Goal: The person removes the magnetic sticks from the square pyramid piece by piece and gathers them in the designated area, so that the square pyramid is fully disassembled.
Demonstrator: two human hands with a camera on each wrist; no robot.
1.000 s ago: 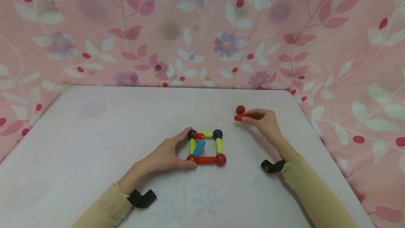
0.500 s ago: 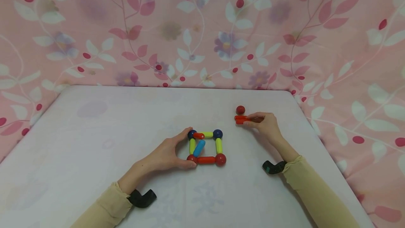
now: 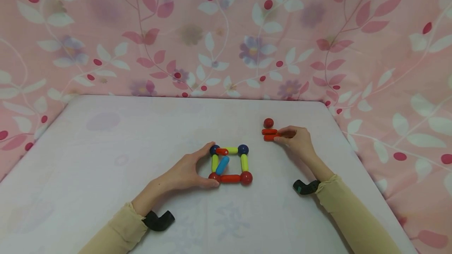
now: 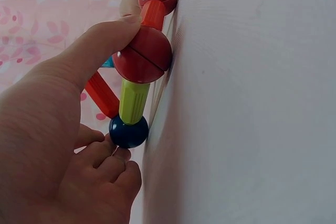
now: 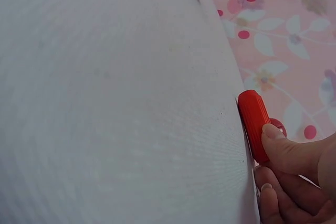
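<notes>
On the table, my left hand [image 3: 187, 171] grips the left side of a square of magnetic rods and balls. Its thumb presses a red ball [image 4: 143, 55] at the near corner, while fingers touch a dark blue ball [image 4: 128, 131] at the far corner. Yellow-green rods [image 3: 244, 162] and a red rod [image 3: 230, 178] form the sides. A blue rod [image 3: 223, 165] and a short-looking red rod [image 3: 222, 151] rise from the left corners. Farther right, my right hand [image 3: 296, 139] pinches a red magnetic rod [image 5: 253, 124] at its right end. Another red rod [image 3: 269, 131] lies just beyond it.
A loose red ball [image 3: 268, 122] sits behind the two red rods. The white-covered table [image 3: 141, 128] ends at a far edge against a pink floral curtain [image 3: 226, 30]. Black curved pieces [image 3: 159, 221] project from both wrists.
My right hand has drawn slightly nearer with its red rod, so a second red rod now shows apart from it. The left hand and the square stay put.
</notes>
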